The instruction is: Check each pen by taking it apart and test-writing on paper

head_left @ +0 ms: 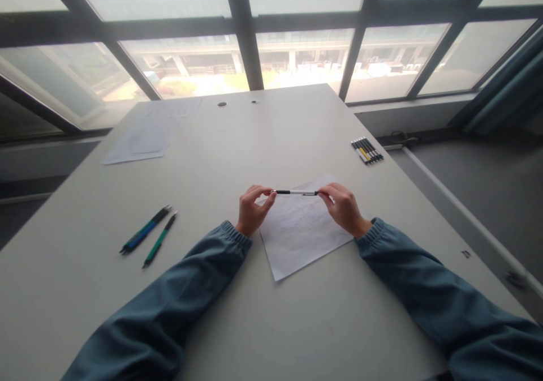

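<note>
You hold a pen (297, 192) by both ends over a sheet of paper (305, 236) on the worktop (237, 154).
Your left hand (253, 208) pinches the dark-grip end, your right hand (343, 208) the clip end, probably to steady it with the barrel exposed; its long axis runs side to side, dark end pointing left.

Pen (292, 192) — clip end behind fingers (329, 189)

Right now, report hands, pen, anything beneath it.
Left hand pinching one end, right hand the other. Black-and-white pen roughly level between them. Paper sheet beneath.
</note>
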A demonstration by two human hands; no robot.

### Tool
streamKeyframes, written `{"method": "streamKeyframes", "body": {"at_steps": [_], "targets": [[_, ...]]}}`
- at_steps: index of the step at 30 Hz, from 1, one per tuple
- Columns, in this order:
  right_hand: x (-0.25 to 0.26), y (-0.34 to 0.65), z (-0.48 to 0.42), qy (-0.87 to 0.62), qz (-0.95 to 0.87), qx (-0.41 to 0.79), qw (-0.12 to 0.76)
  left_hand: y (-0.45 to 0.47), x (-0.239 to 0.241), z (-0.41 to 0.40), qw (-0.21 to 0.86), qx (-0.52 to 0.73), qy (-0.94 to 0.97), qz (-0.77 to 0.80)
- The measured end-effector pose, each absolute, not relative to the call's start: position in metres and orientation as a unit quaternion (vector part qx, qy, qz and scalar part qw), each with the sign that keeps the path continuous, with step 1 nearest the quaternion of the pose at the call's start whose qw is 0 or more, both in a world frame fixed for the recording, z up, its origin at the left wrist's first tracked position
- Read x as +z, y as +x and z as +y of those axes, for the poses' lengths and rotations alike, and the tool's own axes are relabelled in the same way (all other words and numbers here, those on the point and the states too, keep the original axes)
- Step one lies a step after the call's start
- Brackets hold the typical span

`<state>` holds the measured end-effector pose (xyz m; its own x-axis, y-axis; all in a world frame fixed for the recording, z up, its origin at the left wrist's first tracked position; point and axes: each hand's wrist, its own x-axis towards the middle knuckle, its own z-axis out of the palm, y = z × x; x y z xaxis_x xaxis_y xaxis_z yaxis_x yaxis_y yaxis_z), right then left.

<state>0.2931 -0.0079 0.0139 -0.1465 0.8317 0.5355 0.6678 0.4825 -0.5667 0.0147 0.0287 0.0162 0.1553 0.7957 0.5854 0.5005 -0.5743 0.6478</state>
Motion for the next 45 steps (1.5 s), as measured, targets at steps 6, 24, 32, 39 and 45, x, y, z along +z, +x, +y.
{"method": "streamKeyframes", "body": {"at_steps": [6, 24, 32, 39, 45], "targets": [[0.018, 0.310, -0.011, -0.518, -0.770, 0.048, 0.370, 0.016, 0.015, 0.029, 0.173, 0.417, 0.806, 0.384], [-0.013, 0.485, 0.019, -0.721, -0.495, 0.006, 0.484, 0.013, 0.003, 0.042, 0.185, 0.352, 0.792, 0.464], [-0.014, 0.447, 0.042, -0.765, -0.532, -0.029, 0.362, 0.013, 0.008, 0.041, 0.198, 0.316, 0.791, 0.486], [-0.008, 0.431, 0.054, -0.821, -0.519, -0.019, 0.238, 0.012, 0.006, 0.041, 0.206, 0.318, 0.789, 0.484], [-0.005, 0.424, 0.061, -0.835, -0.501, 0.002, 0.228, 0.012, 0.007, 0.041, 0.206, 0.318, 0.790, 0.482]]}}
